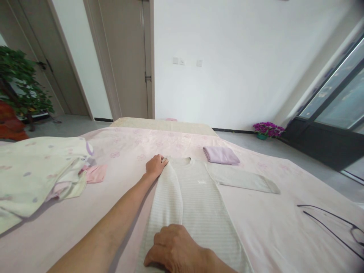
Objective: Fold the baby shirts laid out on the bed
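A pale striped long-sleeved shirt lies flat on the pink bed sheet. Its left side is folded over onto the body, and its right sleeve stretches out to the right. My left hand reaches to the shirt's shoulder beside the collar, fingers closed on the fold. At the bottom of the view, my right hand rests knuckles up on the lower end of the folded part, fingers curled down onto the cloth.
A folded lilac cloth lies beyond the shirt. A heap of pale printed clothes and a pink garment sit at the left. Dark-framed glasses lie at the right. Doors, a green plant and purple flowers stand around the bed.
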`<state>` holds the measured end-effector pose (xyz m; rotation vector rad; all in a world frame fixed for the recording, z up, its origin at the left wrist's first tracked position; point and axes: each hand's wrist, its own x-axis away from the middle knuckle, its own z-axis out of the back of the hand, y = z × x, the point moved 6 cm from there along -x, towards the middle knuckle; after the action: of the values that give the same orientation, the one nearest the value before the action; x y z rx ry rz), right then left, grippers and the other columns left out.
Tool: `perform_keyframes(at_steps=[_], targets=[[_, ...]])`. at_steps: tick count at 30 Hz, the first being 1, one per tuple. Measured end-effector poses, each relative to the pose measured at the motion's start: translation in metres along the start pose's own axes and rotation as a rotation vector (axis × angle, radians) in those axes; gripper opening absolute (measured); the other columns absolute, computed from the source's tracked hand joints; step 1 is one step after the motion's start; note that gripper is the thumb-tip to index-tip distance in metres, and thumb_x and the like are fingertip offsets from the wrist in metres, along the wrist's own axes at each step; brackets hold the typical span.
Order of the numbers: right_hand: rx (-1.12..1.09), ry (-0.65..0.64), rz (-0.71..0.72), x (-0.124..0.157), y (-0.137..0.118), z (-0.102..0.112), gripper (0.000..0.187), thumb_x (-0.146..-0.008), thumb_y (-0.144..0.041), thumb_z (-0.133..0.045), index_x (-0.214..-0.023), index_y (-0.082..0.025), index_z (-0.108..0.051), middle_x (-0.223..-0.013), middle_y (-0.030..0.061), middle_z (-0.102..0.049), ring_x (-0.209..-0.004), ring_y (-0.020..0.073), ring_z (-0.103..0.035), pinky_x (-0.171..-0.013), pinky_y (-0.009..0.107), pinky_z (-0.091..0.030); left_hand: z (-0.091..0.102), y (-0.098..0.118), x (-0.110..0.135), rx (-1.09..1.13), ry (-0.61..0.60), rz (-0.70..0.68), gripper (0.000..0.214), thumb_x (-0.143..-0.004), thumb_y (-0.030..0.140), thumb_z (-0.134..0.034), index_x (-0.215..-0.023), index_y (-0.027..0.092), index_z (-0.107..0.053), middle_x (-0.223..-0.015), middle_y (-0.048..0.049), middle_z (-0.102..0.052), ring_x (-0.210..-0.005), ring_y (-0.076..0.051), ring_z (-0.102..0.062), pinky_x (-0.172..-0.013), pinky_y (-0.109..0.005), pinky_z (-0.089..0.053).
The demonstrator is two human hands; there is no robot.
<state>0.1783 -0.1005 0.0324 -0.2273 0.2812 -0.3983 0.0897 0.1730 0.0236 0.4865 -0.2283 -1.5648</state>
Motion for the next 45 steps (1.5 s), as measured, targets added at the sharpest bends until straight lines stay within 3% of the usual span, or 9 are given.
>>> perform_keyframes(at_steps=[6,10,15,24,29,35,37,40,45], targets=[[0.231,0.038,-0.124,-0.001,-0.009,-0.01,0.025,-0.092,-0.049,-0.06,-0.085,-0.025,-0.059,-0.074,-0.0022,-0.052,-0.065,0.0149,-0.042,-0.056,0.028,-0.028,-0.001,-0.003,-0.003,-0.023,-0.032,0.014,0.04,-0.088,0.06,-0.049,-0.086,0.024,-0.066,-0.096,-0.0054,-0.073,-0.09,-0.022,-0.066,-0.07,-0.028,-0.042],[0.324,0.093,-0.16,-0.001,-0.018,-0.012,0.024,-0.087,-0.043,-0.068,-0.077,-0.024,-0.057,-0.069,0.0,-0.049,-0.065,0.0174,-0.041,-0.054,0.029,-0.025,0.0,-0.003,-0.002,-0.028,-0.027,0.007,0.038,-0.09,0.058,-0.047,-0.087,0.025,-0.064,-0.096,-0.0042,-0.073,-0.088,-0.021,-0.066,-0.068,-0.027,-0.04],[0.454,0.232,-0.142,-0.004,-0.024,-0.017,0.021,-0.086,-0.028,-0.065,-0.07,-0.022,-0.053,-0.059,0.0016,-0.044,-0.056,0.0175,-0.04,-0.046,0.029,-0.018,0.0,-0.004,-0.002,-0.031,-0.014,0.001,0.035,-0.091,0.055,-0.045,-0.09,0.025,-0.062,-0.094,-0.0047,-0.073,-0.086,-0.022,-0.066,-0.068,-0.028,-0.039],[0.52,0.32,-0.07,-0.008,-0.035,0.008,0.036,-0.086,-0.038,-0.071,-0.07,-0.022,-0.043,-0.06,-0.0027,-0.045,-0.053,0.0135,-0.042,-0.046,0.027,-0.024,0.0,-0.013,-0.008,0.009,-0.019,0.058,0.029,-0.092,0.05,-0.044,-0.09,0.025,-0.059,-0.091,-0.0023,-0.072,-0.084,-0.02,-0.065,-0.064,-0.026,-0.037],[0.447,0.401,-0.052,-0.017,-0.046,0.016,0.026,-0.087,-0.035,-0.068,-0.076,-0.023,-0.047,-0.063,-0.0032,-0.046,-0.055,0.0139,-0.042,-0.048,0.029,-0.025,0.017,-0.036,-0.013,0.02,-0.007,0.084,0.025,-0.092,0.047,-0.045,-0.088,0.025,-0.057,-0.09,-0.001,-0.07,-0.082,-0.018,-0.063,-0.062,-0.026,-0.035],[0.398,0.356,-0.025,-0.029,-0.044,-0.016,0.03,-0.089,-0.042,-0.064,-0.074,-0.023,-0.048,-0.062,-0.0022,-0.046,-0.057,0.0154,-0.041,-0.051,0.029,-0.025,0.038,-0.071,-0.003,-0.001,-0.011,0.092,0.025,-0.088,0.047,-0.052,-0.082,0.024,-0.058,-0.081,-0.0032,-0.069,-0.081,-0.022,-0.064,-0.066,-0.028,-0.039],[0.377,0.279,-0.029,-0.03,-0.039,-0.029,0.029,-0.093,-0.045,-0.059,-0.075,-0.024,-0.05,-0.064,-0.0014,-0.048,-0.061,0.0161,-0.042,-0.054,0.029,-0.028,0.041,-0.076,0.004,0.019,0.001,0.095,0.025,-0.09,0.047,-0.05,-0.087,0.024,-0.06,-0.086,-0.0036,-0.071,-0.084,-0.022,-0.065,-0.069,-0.029,-0.042],[0.319,0.244,-0.015,-0.026,-0.034,-0.036,0.031,-0.097,-0.052,-0.048,-0.083,-0.024,-0.053,-0.071,-0.001,-0.054,-0.064,0.0157,-0.044,-0.057,0.029,-0.029,0.045,-0.078,0.018,0.075,0.059,0.093,0.029,-0.094,0.041,-0.045,-0.113,0.023,-0.058,-0.107,-0.0064,-0.071,-0.096,-0.021,-0.066,-0.077,-0.03,-0.047],[0.157,0.407,0.022,-0.014,-0.037,-0.007,0.035,-0.099,-0.054,-0.037,-0.1,-0.024,-0.057,-0.077,-0.0016,-0.061,-0.067,0.0157,-0.048,-0.06,0.031,-0.03,0.059,-0.07,0.052,0.141,0.157,-0.055,0.044,-0.098,0.035,-0.036,-0.137,0.018,-0.046,-0.138,-0.0124,-0.057,-0.128,-0.02,-0.053,-0.106,-0.035,-0.042]])
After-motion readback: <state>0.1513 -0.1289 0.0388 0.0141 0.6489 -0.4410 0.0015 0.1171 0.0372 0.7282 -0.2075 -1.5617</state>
